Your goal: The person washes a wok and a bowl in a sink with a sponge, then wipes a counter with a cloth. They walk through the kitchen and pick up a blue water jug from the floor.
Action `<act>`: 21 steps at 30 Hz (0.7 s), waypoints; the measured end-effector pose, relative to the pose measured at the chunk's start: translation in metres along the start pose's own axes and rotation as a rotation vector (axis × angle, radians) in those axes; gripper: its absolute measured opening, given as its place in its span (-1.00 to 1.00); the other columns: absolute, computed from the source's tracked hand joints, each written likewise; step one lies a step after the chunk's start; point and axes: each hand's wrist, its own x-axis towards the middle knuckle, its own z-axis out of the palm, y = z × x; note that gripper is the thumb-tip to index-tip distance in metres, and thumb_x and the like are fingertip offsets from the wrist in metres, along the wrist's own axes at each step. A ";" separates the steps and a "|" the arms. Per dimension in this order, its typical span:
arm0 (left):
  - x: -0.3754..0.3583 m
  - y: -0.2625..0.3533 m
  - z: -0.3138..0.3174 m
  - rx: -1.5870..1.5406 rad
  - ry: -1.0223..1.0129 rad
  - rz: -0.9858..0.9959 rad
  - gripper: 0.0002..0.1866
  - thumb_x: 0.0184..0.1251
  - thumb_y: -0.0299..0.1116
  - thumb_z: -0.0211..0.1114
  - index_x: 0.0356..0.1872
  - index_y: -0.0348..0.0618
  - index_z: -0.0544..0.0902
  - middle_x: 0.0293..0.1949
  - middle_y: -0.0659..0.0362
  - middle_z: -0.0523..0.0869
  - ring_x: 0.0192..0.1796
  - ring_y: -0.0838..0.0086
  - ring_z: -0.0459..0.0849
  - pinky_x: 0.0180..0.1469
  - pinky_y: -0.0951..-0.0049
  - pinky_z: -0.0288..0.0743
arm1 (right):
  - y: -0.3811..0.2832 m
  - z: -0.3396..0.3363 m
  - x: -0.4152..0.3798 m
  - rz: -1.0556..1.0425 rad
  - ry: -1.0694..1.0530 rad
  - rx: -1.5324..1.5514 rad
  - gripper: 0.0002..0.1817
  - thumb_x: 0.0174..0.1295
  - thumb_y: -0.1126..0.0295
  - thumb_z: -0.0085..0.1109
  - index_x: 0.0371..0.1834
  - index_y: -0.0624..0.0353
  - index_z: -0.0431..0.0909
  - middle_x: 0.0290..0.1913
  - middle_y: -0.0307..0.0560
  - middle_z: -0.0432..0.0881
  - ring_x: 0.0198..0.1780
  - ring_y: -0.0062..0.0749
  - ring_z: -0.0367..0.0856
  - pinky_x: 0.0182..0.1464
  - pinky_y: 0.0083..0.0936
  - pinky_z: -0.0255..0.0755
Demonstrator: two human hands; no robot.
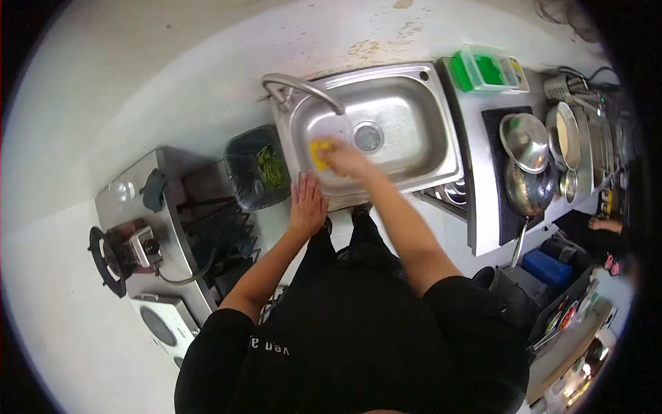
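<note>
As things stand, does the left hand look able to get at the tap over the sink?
Probably yes. The left hand rests flat on the sink's front rim, holding nothing, and the tap arches just beyond it with nothing between. The right hand, holding a yellow sponge, sits beside that path.

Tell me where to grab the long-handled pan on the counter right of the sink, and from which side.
Grip the pan by its long handle, coming from the counter's front edge. The handle juts out past that edge toward the person, free of clutter, while the bowl sits hemmed in by a lid and other pots.
</note>
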 end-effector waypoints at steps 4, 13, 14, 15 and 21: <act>0.068 0.022 -0.038 0.122 -0.573 0.130 -0.64 0.27 -0.20 0.02 -0.11 -0.22 0.63 -0.03 -0.12 0.61 0.20 0.05 0.45 0.31 -0.06 0.09 | 0.058 0.018 0.014 -0.203 0.366 -0.156 -0.65 0.23 0.12 0.11 -0.11 0.18 0.57 -0.37 0.00 0.64 -0.36 -0.21 0.62 -0.25 -0.36 0.46; 0.198 0.001 0.047 -1.476 -0.159 -0.628 -0.75 0.25 -0.31 0.10 -0.10 -0.17 0.55 -0.28 0.16 0.67 -0.23 0.40 0.67 -0.26 0.36 0.58 | 0.009 -0.043 0.041 -0.168 0.420 0.356 -0.55 0.28 0.21 0.04 0.21 0.09 0.36 -0.28 -0.01 0.60 -0.35 -0.23 0.59 -0.29 -0.35 0.50; 0.211 -0.010 0.057 -1.473 -0.161 -0.628 -0.75 0.25 -0.31 0.10 -0.10 -0.17 0.55 -0.28 0.16 0.67 -0.23 0.40 0.67 -0.26 0.36 0.58 | -0.003 -0.045 0.035 -0.167 0.420 0.359 -0.55 0.28 0.21 0.04 0.21 0.09 0.36 -0.28 -0.01 0.60 -0.35 -0.23 0.59 -0.29 -0.35 0.50; 0.221 -0.029 0.075 -1.602 -0.051 -0.707 -0.74 0.27 -0.25 0.11 -0.10 -0.13 0.55 -0.29 0.18 0.66 -0.24 0.42 0.67 -0.27 0.38 0.59 | -0.018 -0.047 0.029 -0.204 0.369 0.532 -0.47 0.27 0.24 0.06 0.31 0.01 0.21 -0.22 -0.03 0.57 -0.33 -0.28 0.58 -0.32 -0.35 0.51; 0.230 -0.006 0.042 -2.288 0.057 -0.483 -0.73 0.31 -0.12 0.09 -0.12 -0.05 0.54 -0.31 0.24 0.63 -0.26 0.46 0.66 -0.28 0.42 0.61 | -0.018 -0.028 0.030 -0.351 0.120 0.911 -0.33 0.23 0.30 0.14 0.39 -0.12 0.08 -0.07 -0.02 0.51 -0.31 -0.33 0.57 -0.33 -0.37 0.52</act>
